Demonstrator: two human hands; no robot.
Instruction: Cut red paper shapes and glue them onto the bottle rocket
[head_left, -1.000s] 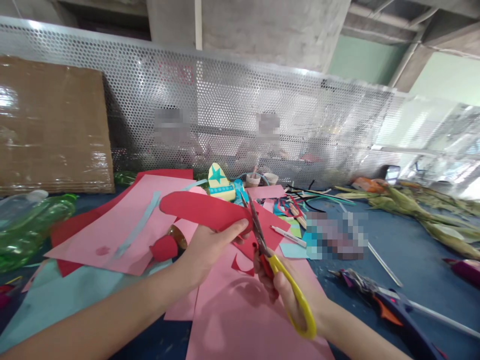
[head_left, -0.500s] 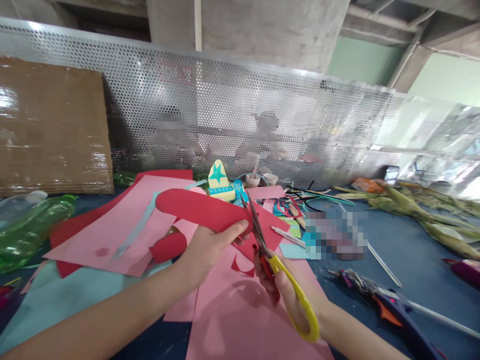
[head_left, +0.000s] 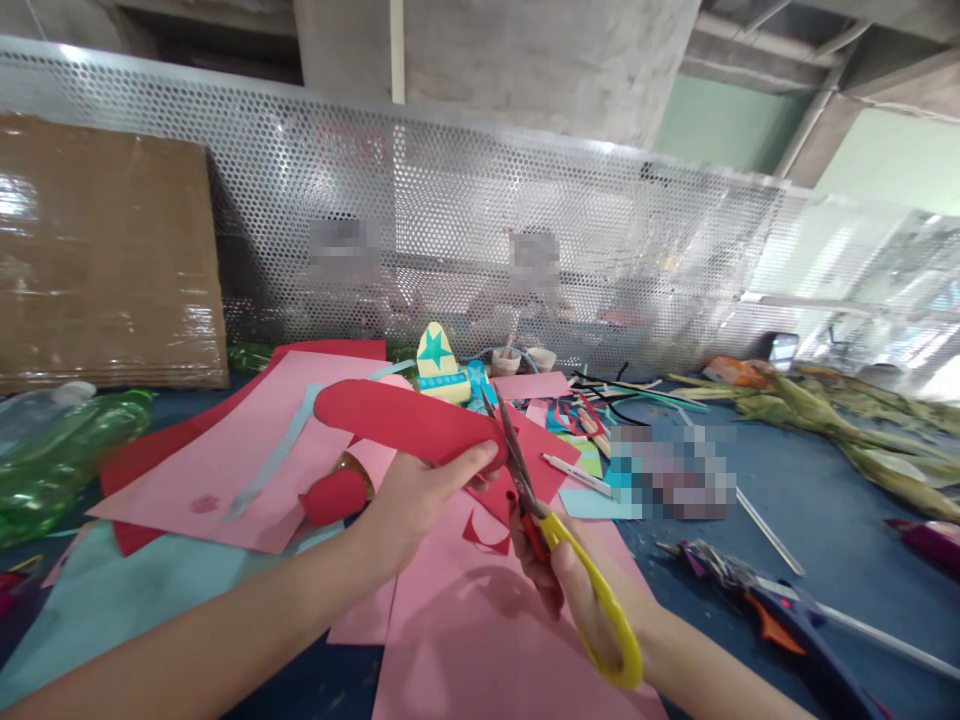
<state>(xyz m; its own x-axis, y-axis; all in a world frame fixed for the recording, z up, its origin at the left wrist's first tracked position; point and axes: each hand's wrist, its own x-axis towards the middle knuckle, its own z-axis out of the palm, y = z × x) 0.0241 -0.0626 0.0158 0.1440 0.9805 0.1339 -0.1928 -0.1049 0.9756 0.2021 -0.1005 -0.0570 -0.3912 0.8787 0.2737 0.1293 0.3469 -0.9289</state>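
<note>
My left hand (head_left: 416,500) pinches a long rounded red paper cut-out (head_left: 397,420), thumb on top, and holds it above the table. My right hand (head_left: 592,590) grips yellow-and-red handled scissors (head_left: 559,540); the blades point up and away and meet the right end of the red cut-out. Beneath both hands lie pink paper sheets (head_left: 480,620) with small red offcuts (head_left: 484,535) on them.
Pink, red and light blue sheets (head_left: 225,460) cover the blue table. Green plastic bottles (head_left: 52,450) lie at the left, a cardboard panel (head_left: 105,260) leans behind. A glue gun (head_left: 795,620) lies at the right, dried plant stalks (head_left: 847,430) beyond it. A perforated metal screen (head_left: 525,240) closes the back.
The scissor handles have slid a little lower and toward me in my right hand. The red cut-out has shifted only slightly in my left hand.
</note>
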